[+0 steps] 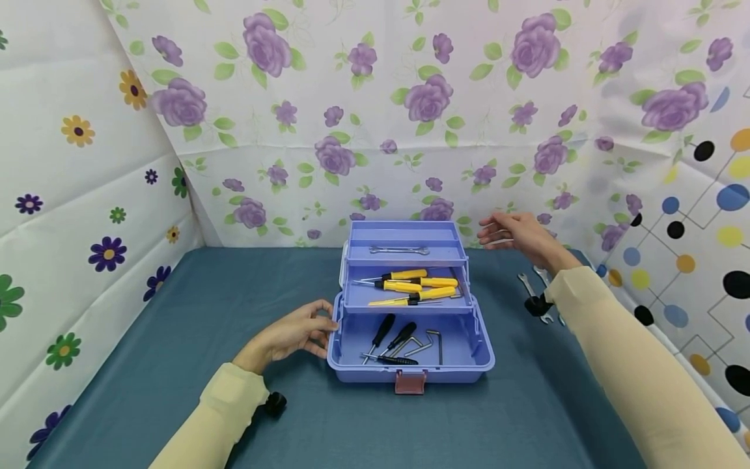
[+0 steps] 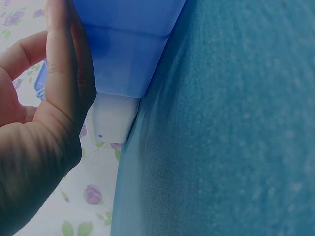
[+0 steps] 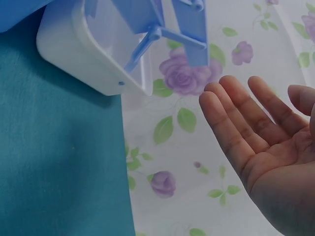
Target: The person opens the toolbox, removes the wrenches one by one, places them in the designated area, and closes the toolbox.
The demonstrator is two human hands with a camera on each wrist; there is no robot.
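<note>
A blue-purple toolbox (image 1: 410, 374) stands unfolded on the table, its tiers stepped up toward the back. My left hand (image 1: 299, 329) rests against its left side with fingers extended; the left wrist view shows that hand (image 2: 59, 93) flat along the blue wall. To the right of the upper tray, my right hand (image 1: 521, 236) hovers in the air holding nothing, and its spread fingers (image 3: 229, 130) show in the right wrist view. A wrench (image 1: 400, 250) lies in the top tray. Yellow-handled screwdrivers (image 1: 436, 282) fill the middle tray. Black-handled screwdrivers (image 1: 383, 329) and hex keys (image 1: 440, 348) lie in the bottom.
Several wrenches (image 1: 525, 281) lie on the table at the right, partly hidden by the right wrist and sleeve. The toolbox's white lid (image 3: 69, 54) hangs behind it. A flowered cloth (image 1: 328, 130) hangs at the back of the teal table (image 1: 281, 273).
</note>
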